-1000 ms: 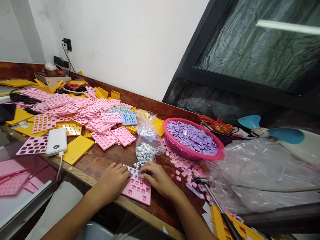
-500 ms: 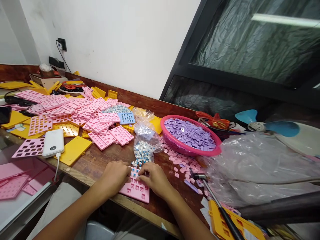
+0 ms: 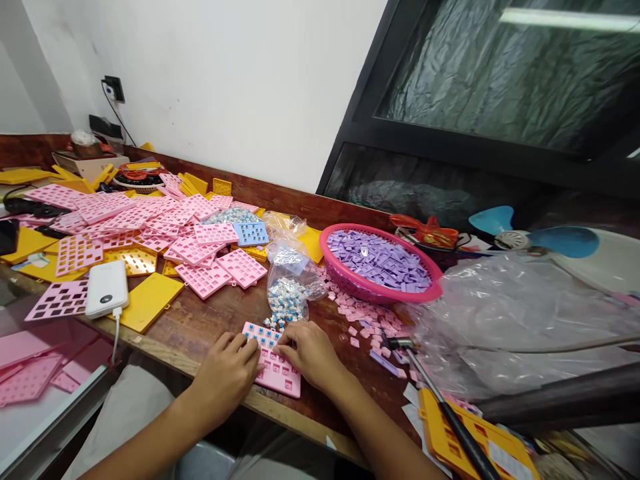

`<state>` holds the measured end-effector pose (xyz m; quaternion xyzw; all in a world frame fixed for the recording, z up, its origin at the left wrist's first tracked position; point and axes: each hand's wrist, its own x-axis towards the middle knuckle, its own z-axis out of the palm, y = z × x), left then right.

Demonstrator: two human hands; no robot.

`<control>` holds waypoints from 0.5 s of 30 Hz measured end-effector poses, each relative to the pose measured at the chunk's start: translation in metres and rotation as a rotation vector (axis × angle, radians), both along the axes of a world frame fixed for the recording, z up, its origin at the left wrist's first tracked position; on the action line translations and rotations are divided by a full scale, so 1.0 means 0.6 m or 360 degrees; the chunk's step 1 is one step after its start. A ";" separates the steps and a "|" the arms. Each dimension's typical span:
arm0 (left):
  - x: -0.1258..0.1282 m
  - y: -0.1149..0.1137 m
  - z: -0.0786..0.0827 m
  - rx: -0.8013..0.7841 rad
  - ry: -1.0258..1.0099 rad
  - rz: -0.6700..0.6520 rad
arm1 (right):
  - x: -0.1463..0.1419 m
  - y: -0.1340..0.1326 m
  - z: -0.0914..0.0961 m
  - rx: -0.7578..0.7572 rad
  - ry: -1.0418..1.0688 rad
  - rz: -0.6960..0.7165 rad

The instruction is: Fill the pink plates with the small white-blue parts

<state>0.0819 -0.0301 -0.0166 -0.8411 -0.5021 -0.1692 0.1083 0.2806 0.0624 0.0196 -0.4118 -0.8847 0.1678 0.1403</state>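
Note:
A pink plastic grid plate [image 3: 278, 375] lies near the front edge of the wooden table [image 3: 210, 320], with small blue-and-white pieces set in its far rows. My left hand [image 3: 227, 373] rests on the plate's left side, fingers curled over it. My right hand [image 3: 309, 353] sits on its right side, fingertips pinched at the top rows; what they hold is too small to see. A clear bag of small blue-and-white pieces [image 3: 290, 290] stands just behind the plate.
A pink basket of purple tiles [image 3: 380, 265] stands right of the bag, loose pink tiles [image 3: 367, 320] before it. Many pink and yellow plates [image 3: 150, 227] cover the left. A white power bank [image 3: 106, 288], a hammer [image 3: 430, 390] and crumpled plastic sheet [image 3: 525, 327] also lie here.
My left hand has slid back toward the table edge, uncovering the plate's upper left corner. The right hand stays at the top rows. The camera has drifted slightly.

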 end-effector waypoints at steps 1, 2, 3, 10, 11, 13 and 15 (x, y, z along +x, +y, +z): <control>0.001 -0.004 -0.001 0.0014 0.0048 -0.0023 | -0.001 -0.002 0.000 0.0014 -0.0026 -0.0001; 0.001 -0.008 -0.001 0.0025 0.0091 -0.0044 | -0.003 -0.004 0.000 0.0027 -0.0047 -0.0002; 0.002 -0.011 -0.001 0.0034 0.0131 -0.0064 | -0.004 -0.006 0.001 0.0038 -0.0058 -0.0003; -0.006 0.020 0.036 -0.0049 -0.0052 -0.0028 | 0.010 0.006 -0.002 -0.0041 0.0152 0.0071; -0.012 0.035 0.045 -0.0092 -0.0178 -0.0020 | 0.016 0.014 -0.002 -0.0092 0.0236 0.0127; -0.026 0.072 0.058 -0.0182 -0.0445 -0.0055 | 0.028 0.033 -0.003 -0.0119 0.0411 0.0155; -0.036 0.111 0.063 -0.0319 -0.0592 -0.0212 | 0.039 0.051 -0.005 -0.0004 0.0510 0.0063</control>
